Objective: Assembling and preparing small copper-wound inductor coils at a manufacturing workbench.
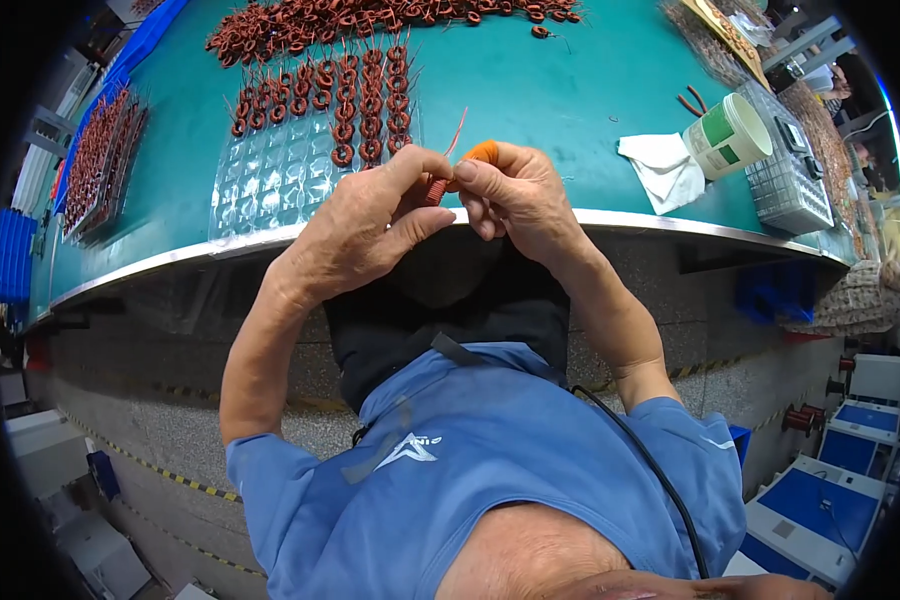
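Note:
Over the table's front edge, my left hand (362,222) is closed with thumb and fingertips around a small red copper-wire coil (436,190). A single red wire lead (459,130) stands up from the coil. My right hand (528,197) meets it from the right, thumb and index finger pinched at the coil's side. An orange finger cover (482,152) sits on my right index finger. What exactly lies within the right pinch is mostly hidden by the fingers. Just beyond my left hand is a clear plastic tray (260,190), partly filled with rows of similar ring coils (345,110).
A large heap of ring coils (320,22) lies at the table's far side. Another filled tray (105,165) stands at the left. To the right are a white cloth (660,172), a white-and-green tub (727,137), pliers-like red handles (692,101) and stacked clear trays (790,165).

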{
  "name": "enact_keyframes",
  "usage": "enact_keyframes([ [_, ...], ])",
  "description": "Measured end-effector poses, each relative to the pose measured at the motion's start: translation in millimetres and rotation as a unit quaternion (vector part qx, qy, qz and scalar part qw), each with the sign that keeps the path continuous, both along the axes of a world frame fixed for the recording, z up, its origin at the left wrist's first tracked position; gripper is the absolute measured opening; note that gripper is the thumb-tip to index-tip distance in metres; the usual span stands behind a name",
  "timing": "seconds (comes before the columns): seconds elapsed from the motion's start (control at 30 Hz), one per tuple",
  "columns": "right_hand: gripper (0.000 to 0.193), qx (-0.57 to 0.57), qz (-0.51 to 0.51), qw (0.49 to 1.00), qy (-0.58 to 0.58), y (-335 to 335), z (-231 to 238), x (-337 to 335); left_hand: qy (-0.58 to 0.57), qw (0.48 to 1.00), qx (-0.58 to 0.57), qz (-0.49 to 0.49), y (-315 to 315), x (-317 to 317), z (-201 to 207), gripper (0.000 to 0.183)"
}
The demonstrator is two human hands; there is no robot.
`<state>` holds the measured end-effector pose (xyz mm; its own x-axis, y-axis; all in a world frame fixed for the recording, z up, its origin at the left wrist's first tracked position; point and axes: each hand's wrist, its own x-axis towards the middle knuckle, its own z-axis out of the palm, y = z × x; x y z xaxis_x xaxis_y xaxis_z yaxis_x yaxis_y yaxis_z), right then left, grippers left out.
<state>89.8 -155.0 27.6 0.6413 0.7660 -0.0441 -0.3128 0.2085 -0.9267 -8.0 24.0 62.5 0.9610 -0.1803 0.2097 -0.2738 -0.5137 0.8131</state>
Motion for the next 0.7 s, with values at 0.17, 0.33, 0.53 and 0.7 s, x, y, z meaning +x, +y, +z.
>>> enact_keyframes([
  [0.17, 0.021, -0.023, 0.037, 0.999, 0.011, -6, -2, 7, -0.147, 0.98, 0.129, -0.02, -3, 2, -2, 0.039],
  [0.33, 0.021, -0.056, 0.044, 0.997, -0.015, -3, -4, 8, -0.248, 0.889, 0.384, -0.013, 0, -3, -6, 0.032],
  [0.53, 0.02, -0.088, 0.054, 0.995, 0.006, 7, -3, 8, -0.259, 0.869, 0.42, 0.025, 1, -13, -18, 0.034],
  [0.7, 0.021, -0.117, 0.041, 0.992, 0.004, 13, -4, 5, -0.304, 0.844, 0.441, 0.032, 6, -9, -22, 0.02],
])
